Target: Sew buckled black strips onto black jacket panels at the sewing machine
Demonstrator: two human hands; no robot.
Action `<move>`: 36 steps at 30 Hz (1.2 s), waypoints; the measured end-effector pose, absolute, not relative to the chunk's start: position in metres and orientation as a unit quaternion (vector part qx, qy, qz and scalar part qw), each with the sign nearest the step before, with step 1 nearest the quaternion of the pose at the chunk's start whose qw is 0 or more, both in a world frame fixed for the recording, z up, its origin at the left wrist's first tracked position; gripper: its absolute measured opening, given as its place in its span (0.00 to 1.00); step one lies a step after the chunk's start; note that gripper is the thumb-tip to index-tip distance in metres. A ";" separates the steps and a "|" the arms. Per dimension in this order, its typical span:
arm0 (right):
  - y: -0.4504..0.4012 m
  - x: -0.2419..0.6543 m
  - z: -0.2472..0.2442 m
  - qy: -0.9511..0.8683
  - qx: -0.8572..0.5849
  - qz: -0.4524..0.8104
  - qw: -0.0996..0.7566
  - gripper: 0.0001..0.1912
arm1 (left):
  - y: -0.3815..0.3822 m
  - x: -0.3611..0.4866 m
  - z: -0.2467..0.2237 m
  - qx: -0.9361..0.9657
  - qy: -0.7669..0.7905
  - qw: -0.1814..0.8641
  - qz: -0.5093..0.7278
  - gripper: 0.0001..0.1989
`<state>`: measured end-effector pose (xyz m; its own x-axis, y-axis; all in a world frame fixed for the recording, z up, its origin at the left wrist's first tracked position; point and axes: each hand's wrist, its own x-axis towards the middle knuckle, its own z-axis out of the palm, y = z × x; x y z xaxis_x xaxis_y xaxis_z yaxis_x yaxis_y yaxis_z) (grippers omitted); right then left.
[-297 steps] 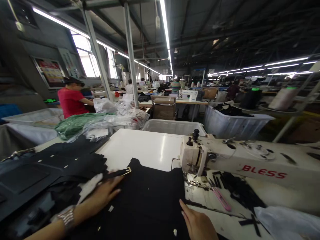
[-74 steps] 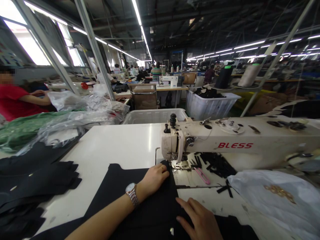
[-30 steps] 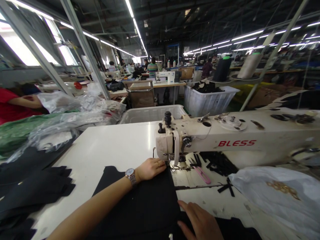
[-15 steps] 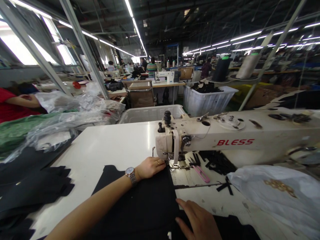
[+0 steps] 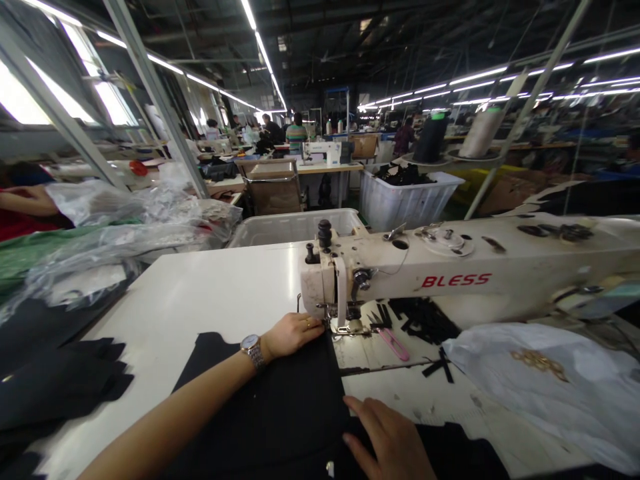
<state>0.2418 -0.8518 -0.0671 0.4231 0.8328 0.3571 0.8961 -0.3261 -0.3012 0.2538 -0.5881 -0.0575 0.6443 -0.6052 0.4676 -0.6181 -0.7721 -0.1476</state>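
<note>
A large piece of black fabric (image 5: pixel 260 407) lies on the white sewing table, its right edge running up to the presser foot (image 5: pixel 345 329) of the sewing machine (image 5: pixel 400 267). My left hand (image 5: pixel 293 333), with a watch (image 5: pixel 251 347) on the wrist, lies flat on the fabric's far corner, fingertips close beside the presser foot. Nearer to me, my right hand (image 5: pixel 390 437) rests at the fabric's right edge, thumb and forefinger apart. More black fabric (image 5: pixel 460 447) spreads out beyond this hand; its other fingers are partly hidden.
Pink-handled thread snips (image 5: pixel 395 344) and black strips (image 5: pixel 425 320) lie by the machine. A white bag (image 5: pixel 550 393) with gold rings (image 5: pixel 540 363) is at right. Stacked dark pieces (image 5: pixel 60 380) and plastic-wrapped goods (image 5: pixel 125 253) line the left. A white bin (image 5: pixel 295 223) stands behind the table.
The whole view has shifted slightly, so everything sits a little further left. My hands and the fabric keep nearly the same place relative to the machine.
</note>
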 end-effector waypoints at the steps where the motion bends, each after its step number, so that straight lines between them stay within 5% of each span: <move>1: -0.851 0.242 -0.066 -0.531 -0.813 -0.066 0.231 0.15 | -0.588 0.254 -0.057 0.907 -0.335 0.013 0.255 0.16; 36: -0.855 0.238 -0.072 -0.522 -0.816 -0.113 0.219 0.13 | -0.585 0.254 -0.065 0.916 -0.323 0.037 0.235 0.16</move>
